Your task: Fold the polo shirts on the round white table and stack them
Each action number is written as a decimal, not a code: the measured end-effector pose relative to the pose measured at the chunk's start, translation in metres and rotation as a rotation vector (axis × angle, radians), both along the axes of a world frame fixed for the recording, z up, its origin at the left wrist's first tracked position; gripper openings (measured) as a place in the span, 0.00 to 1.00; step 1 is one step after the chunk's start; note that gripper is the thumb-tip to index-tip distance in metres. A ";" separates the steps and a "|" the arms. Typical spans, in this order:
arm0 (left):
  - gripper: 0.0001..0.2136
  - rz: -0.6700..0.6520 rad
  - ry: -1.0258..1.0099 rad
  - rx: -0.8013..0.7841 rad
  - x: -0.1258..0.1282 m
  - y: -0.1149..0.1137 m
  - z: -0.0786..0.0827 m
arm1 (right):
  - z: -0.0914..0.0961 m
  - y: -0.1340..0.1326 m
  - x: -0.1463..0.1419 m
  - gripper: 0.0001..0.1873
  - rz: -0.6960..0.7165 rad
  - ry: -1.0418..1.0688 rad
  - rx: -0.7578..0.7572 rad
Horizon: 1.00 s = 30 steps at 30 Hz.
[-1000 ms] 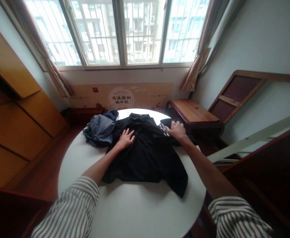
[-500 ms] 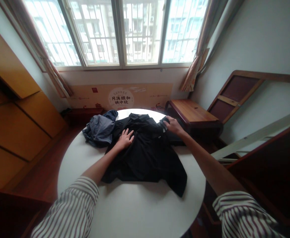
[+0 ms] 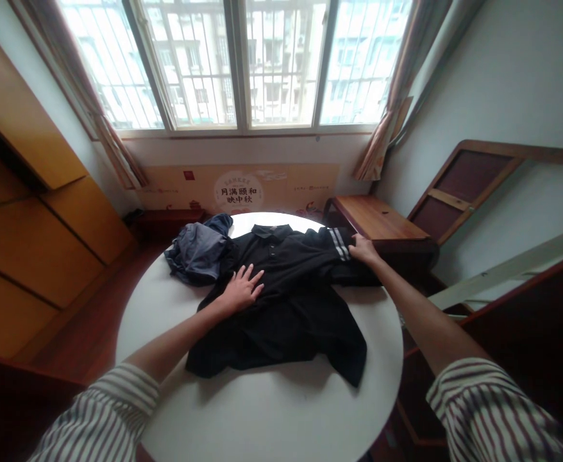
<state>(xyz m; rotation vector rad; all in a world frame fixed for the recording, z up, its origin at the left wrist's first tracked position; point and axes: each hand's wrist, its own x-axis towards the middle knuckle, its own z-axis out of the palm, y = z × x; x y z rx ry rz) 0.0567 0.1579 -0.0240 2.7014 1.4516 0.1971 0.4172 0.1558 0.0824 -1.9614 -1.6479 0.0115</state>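
A black polo shirt (image 3: 281, 308) lies spread on the round white table (image 3: 262, 410), its collar toward the window. My left hand (image 3: 242, 289) rests flat on the shirt's middle, fingers apart. My right hand (image 3: 363, 250) is at the far right on the shirt's long sleeve, just past the striped cuff band (image 3: 338, 244), with its fingers over the cloth. A crumpled grey-blue garment (image 3: 197, 253) sits at the table's far left, touching the shirt's shoulder. Neither hand touches that garment.
A low wooden bench (image 3: 378, 216) stands beyond the table's right edge, and a dark red wooden cabinet (image 3: 166, 221) stands beyond its left edge. Wooden cupboards (image 3: 31, 256) fill the left side. A leaning wooden frame (image 3: 459, 186) and pale rails (image 3: 507, 269) lie to the right.
The shirt's sleeve now lies stretched out to the right, with its striped band showing. My right hand has moved right with it. The collar and shirt front lie flatter, and my left arm has shifted slightly.
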 end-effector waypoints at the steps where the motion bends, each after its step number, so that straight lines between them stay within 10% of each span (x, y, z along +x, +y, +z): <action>1: 0.24 -0.016 -0.010 0.002 0.001 0.001 0.007 | -0.001 0.000 -0.004 0.19 0.013 -0.017 -0.013; 5: 0.17 0.055 -0.047 0.100 0.007 0.028 0.049 | 0.002 0.006 -0.024 0.21 0.091 -0.086 -0.059; 11: 0.24 0.573 0.096 -0.004 -0.012 0.092 0.094 | -0.002 0.019 -0.089 0.18 0.343 -0.168 -0.115; 20: 0.10 0.459 -0.270 -0.292 -0.056 0.084 0.060 | -0.064 -0.067 -0.221 0.31 0.897 -0.308 -0.240; 25: 0.11 0.516 -0.856 -0.622 -0.056 0.083 0.055 | -0.081 -0.132 -0.237 0.38 1.127 -0.187 -0.230; 30: 0.16 0.499 -0.937 -0.781 -0.045 0.084 0.048 | -0.076 -0.135 -0.235 0.32 1.103 -0.138 -0.223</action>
